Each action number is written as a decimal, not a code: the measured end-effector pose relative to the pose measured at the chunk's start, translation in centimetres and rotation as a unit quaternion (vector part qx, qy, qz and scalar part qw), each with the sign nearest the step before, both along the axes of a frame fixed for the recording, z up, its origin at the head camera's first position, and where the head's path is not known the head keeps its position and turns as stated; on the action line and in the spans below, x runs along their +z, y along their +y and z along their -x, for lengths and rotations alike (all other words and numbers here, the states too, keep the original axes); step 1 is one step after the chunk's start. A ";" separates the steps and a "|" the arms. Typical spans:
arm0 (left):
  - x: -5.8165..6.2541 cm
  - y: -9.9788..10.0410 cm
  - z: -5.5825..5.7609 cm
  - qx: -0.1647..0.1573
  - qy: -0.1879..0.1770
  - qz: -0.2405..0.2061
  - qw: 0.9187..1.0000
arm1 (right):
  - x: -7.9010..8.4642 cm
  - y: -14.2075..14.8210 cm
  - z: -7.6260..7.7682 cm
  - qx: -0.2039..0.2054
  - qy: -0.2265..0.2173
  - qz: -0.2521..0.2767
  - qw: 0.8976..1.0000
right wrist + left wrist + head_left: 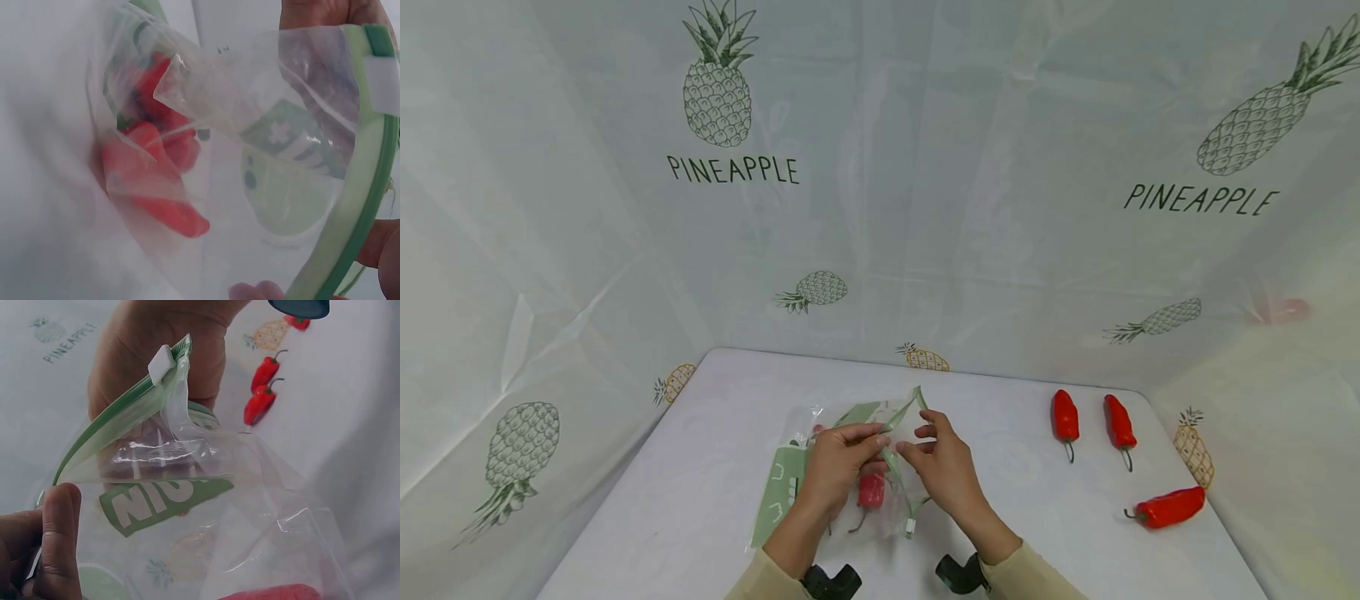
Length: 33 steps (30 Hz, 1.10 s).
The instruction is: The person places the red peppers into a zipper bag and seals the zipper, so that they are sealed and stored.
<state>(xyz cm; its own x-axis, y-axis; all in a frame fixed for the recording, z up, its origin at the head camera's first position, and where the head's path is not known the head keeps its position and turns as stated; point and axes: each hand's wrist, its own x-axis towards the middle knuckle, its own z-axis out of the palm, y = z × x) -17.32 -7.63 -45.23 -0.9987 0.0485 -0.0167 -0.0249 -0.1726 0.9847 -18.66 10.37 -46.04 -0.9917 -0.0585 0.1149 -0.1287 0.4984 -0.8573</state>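
Between the two hands is a clear zip bag [262, 506] with a green zip edge [375, 169], held with its mouth apart. A white slider [161, 365] sits on that edge. My left hand [842, 467] pinches one side of the mouth between thumb and finger. My right hand [943, 467] holds the opposite side, its fingertips [256, 291] seen at the rim. Through the plastic several red chili peppers [156, 156] show, and one pepper [871, 492] hangs stem-down below the left hand in the head view.
Three red peppers lie apart at the table's right: one pepper [1064, 415], a second [1120, 421] and a third [1171, 507] near the edge. A green printed plastic panel [772, 500] lies left of the left hand. A pineapple-print sheet [940, 208] surrounds the white table [670, 500].
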 end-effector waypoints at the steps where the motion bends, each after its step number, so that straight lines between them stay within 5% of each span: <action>1: 0.0 0.0 0.0 0.001 0.000 0.002 1.000 | 0.0 0.1 0.0 -0.003 0.006 -0.005 1.000; 33: -0.5 0.4 0.0 0.012 -0.029 0.007 0.999 | 0.5 4.2 0.4 -0.079 0.058 -0.009 0.995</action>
